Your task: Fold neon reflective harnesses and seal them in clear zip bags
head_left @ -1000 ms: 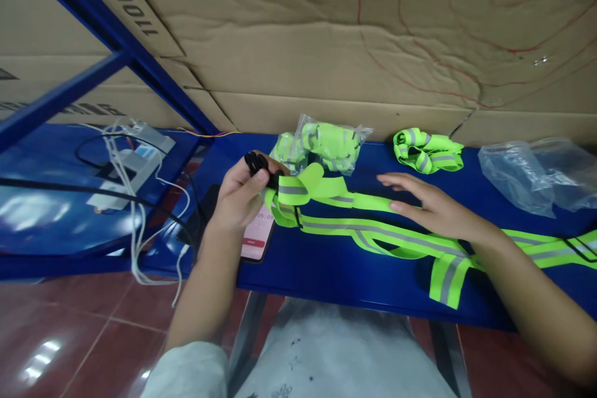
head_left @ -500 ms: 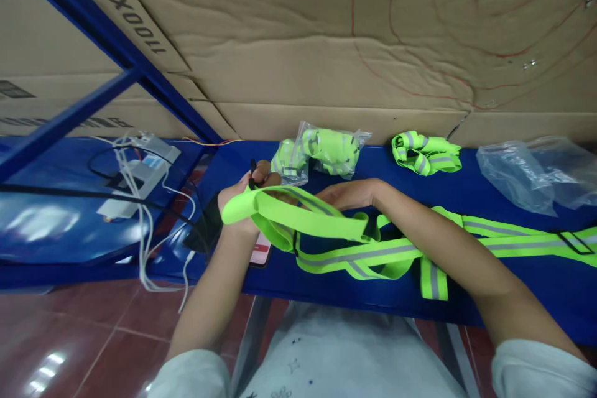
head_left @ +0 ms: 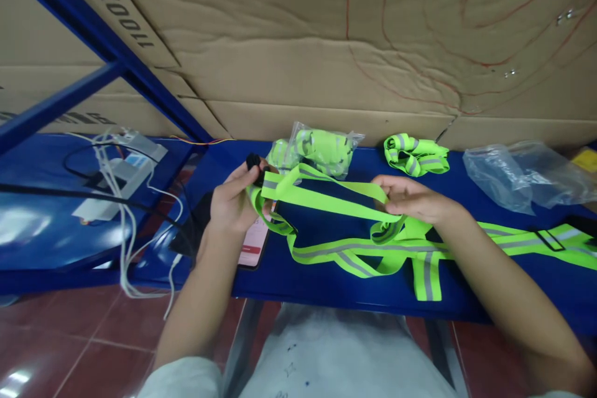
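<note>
A neon yellow-green reflective strap point(head_left: 345, 252) with grey stripes stretches along the blue table. My left hand point(head_left: 236, 199) pinches its black buckle end, thumb on top. My right hand point(head_left: 415, 197) grips a looped part of the same strap between thumb and fingers. Between the two hands the band is raised in a long loop above the table. The rest runs to the right under my right forearm, past a black slider point(head_left: 550, 240). A phone point(head_left: 253, 242) with a lit screen lies beneath my left hand, partly covered by it.
Behind the hands lie bagged green straps point(head_left: 324, 150) and a loose bundled strap point(head_left: 415, 155). Clear plastic bags point(head_left: 517, 174) lie at the right. A white power strip point(head_left: 121, 177) with tangled cables sits at the left. Cardboard point(head_left: 280, 62) walls the back.
My right hand has moved right and turned, now gripping the strap in plain view, and the loop between the hands has widened. The view has shifted slightly.
</note>
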Tool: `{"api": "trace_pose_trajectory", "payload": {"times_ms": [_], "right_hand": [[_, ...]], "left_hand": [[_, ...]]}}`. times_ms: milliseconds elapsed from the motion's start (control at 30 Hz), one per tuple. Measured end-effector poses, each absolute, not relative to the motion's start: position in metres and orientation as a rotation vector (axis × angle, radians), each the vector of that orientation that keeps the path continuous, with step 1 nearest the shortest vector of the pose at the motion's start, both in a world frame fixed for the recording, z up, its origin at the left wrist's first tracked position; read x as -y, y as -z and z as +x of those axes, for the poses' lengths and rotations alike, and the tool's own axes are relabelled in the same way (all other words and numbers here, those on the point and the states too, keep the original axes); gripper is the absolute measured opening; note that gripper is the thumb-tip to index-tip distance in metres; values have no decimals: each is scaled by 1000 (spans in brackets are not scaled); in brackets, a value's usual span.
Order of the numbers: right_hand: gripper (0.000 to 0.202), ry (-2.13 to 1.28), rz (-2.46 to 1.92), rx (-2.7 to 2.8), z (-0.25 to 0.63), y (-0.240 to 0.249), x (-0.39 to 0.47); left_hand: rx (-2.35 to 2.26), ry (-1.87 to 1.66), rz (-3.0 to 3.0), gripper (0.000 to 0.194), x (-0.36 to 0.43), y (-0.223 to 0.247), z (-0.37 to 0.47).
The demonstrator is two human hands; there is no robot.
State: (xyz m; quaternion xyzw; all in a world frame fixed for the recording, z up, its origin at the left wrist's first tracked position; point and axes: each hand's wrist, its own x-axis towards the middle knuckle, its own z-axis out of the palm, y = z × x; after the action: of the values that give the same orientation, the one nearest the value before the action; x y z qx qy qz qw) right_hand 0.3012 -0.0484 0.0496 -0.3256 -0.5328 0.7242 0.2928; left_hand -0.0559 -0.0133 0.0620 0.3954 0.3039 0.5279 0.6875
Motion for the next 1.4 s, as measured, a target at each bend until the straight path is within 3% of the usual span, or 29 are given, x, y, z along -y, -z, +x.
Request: {"api": "trace_pose_trajectory", "payload": {"times_ms": [333,600,733,833,900,1000,1100,1233,1400], "right_hand": [[46,-1351,-1189,1433,303,-35,48],[15,-520,-1442,1508,302,-26,46],[37,-145,-1468,1740,300,-26,56],[54,-230,-1430,1940,300,-21,54],[75,-351,-1404,2082,300,-13,49],[93,-300,-1483,2281,301,-1,43],[85,-140,-1624,2350,304,5,40],[51,-36,-1809,2353,319,1,36],[49,135,-1944,2318,342,-14,33]], "left_hand": [[-936,-1239,720,6,1,-50,-48],[-1044,-1427,892,15,-1,-39,-38],[-991,-1542,920,19,-1,-36,-30],[-942,-1622,889,23,1,-41,-30],[-937,-1662,884,23,2,-45,-31],[-941,-1665,897,21,4,-47,-34],[-983,-1691,880,15,2,-45,-39],[-1070,-1722,803,9,-6,-44,-46],[-1176,-1698,687,10,-17,-46,-53]]}}
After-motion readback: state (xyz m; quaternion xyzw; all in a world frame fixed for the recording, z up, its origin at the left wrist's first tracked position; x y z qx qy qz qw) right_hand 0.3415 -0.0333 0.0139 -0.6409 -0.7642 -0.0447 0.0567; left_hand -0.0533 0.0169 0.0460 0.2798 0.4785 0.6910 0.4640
